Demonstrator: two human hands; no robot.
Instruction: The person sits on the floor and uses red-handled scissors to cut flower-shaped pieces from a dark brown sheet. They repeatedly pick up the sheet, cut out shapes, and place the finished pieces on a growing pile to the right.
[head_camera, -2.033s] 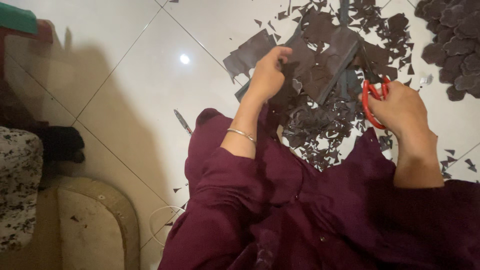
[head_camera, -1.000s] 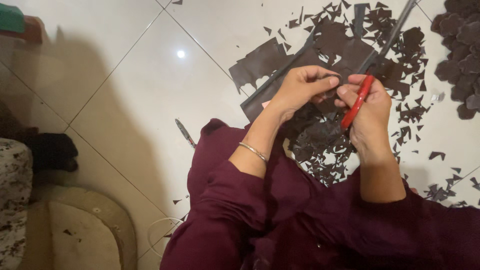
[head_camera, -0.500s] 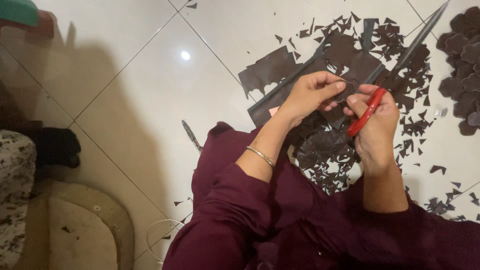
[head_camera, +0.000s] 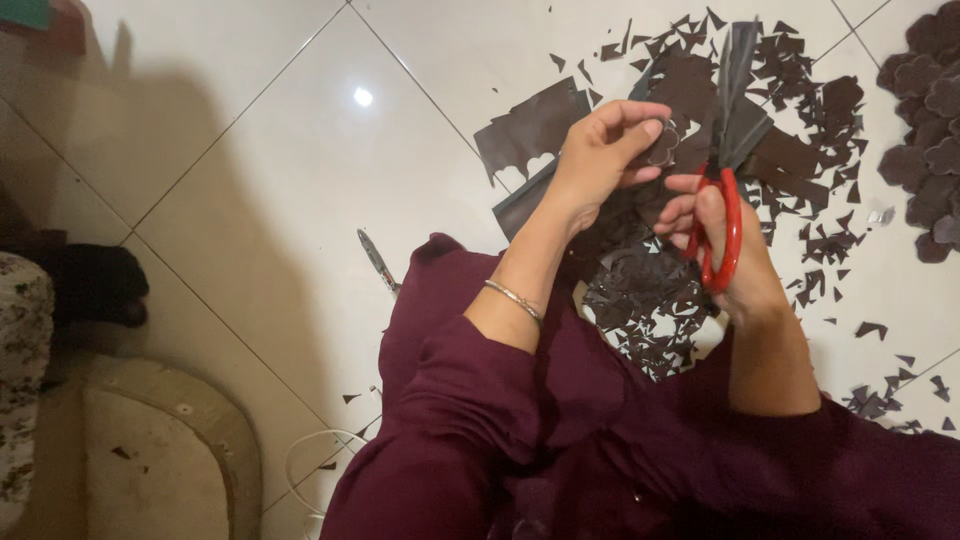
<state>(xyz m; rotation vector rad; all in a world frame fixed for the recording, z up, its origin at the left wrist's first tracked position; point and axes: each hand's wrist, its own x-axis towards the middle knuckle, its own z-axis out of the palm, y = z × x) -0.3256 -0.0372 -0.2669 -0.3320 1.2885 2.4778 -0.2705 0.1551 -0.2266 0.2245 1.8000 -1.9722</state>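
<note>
My left hand (head_camera: 600, 155) pinches a small dark brown cut-out piece (head_camera: 662, 145) between thumb and fingers. My right hand (head_camera: 722, 250) grips red-handled scissors (head_camera: 727, 215), whose blades point up beside that piece. Long dark strips (head_camera: 738, 90) hang by the blades. Both hands hover over a heap of dark brown scraps (head_camera: 650, 290) on the white tiled floor. A thin bangle (head_camera: 512, 298) circles my left wrist, and maroon sleeves cover my arms.
A larger dark sheet with scalloped cut-outs (head_camera: 535, 125) lies left of the hands. Several finished flower-like shapes (head_camera: 925, 110) are piled at the far right. A pen (head_camera: 378, 262) lies by my knee. A patterned cushion (head_camera: 20, 370) and beige mat (head_camera: 150, 450) sit at lower left.
My left hand lifted off the scrap pile holding a small piece, and my right hand brought the scissors in next to it. The view shifted slightly.
</note>
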